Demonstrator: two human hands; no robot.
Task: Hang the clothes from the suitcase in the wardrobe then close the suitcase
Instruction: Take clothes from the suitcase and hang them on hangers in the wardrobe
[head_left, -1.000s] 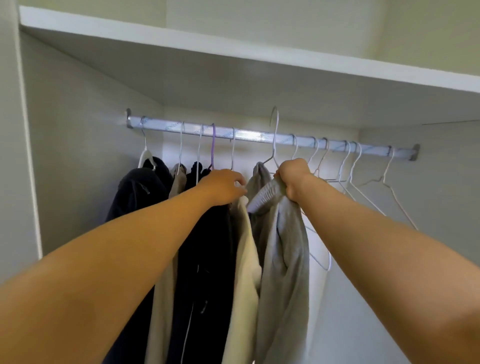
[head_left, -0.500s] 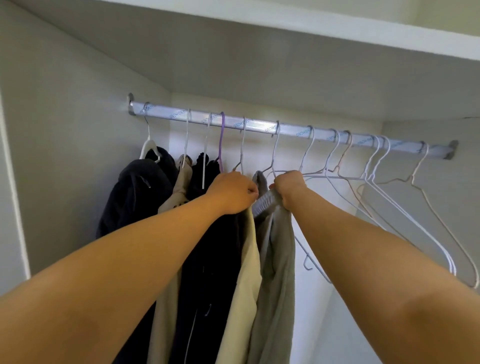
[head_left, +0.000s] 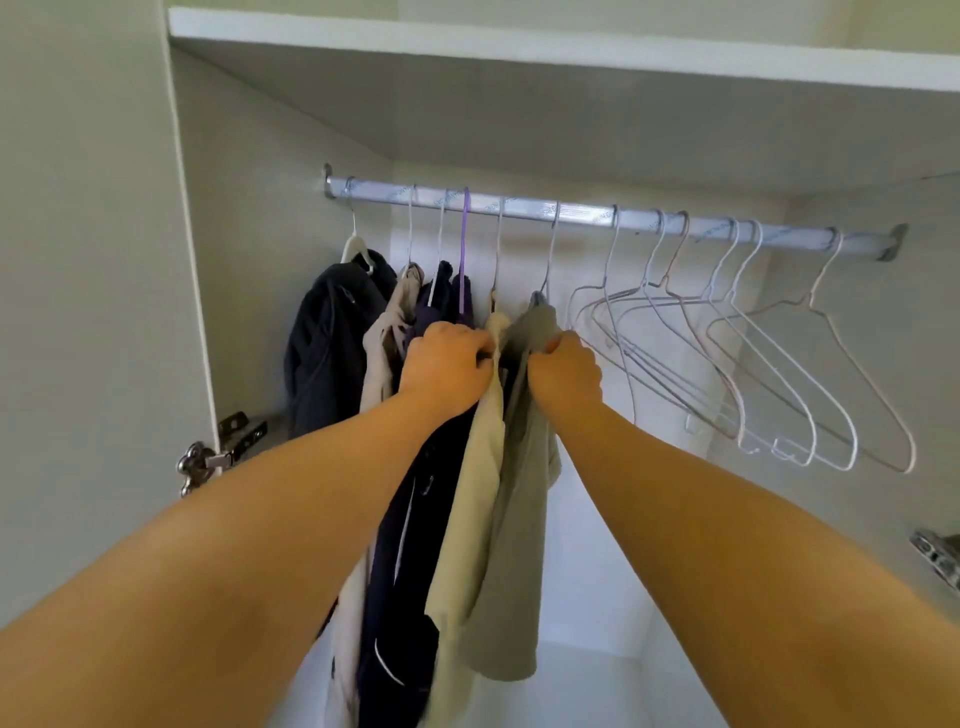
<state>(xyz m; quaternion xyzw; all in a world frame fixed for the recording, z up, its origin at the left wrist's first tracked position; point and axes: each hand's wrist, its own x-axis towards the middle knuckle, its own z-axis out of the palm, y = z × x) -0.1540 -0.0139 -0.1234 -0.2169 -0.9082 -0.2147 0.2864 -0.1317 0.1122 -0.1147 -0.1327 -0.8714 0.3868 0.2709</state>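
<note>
Grey top (head_left: 519, 519) just landed on the rail (head_left: 582, 213), my right hand (head_left: 563, 369) gripping its shoulder, left hand (head_left: 447, 364) clutching cream top (head_left: 478, 493) alongside; release next.

The rail (head_left: 571, 214) looks smooth shiny metal, the hangers (head_left: 675, 374) thin white-coated wire; the grey garment (head_left: 519, 545) and cream garment (head_left: 467, 519) I grip are soft matt cloth.

Single view — head-worn wide-angle, person stands right at the open wardrobe (head_left: 260, 260), lens facing in and tilted up at the rail (head_left: 582, 214) and shelf (head_left: 519, 114) underside. Very close: both forearms (head_left: 260, 545) enter from the bottom corners, left hand (head_left: 447, 366) and right hand (head_left: 563, 371) on the hanging clothes (head_left: 498, 493) mid-frame.
</note>
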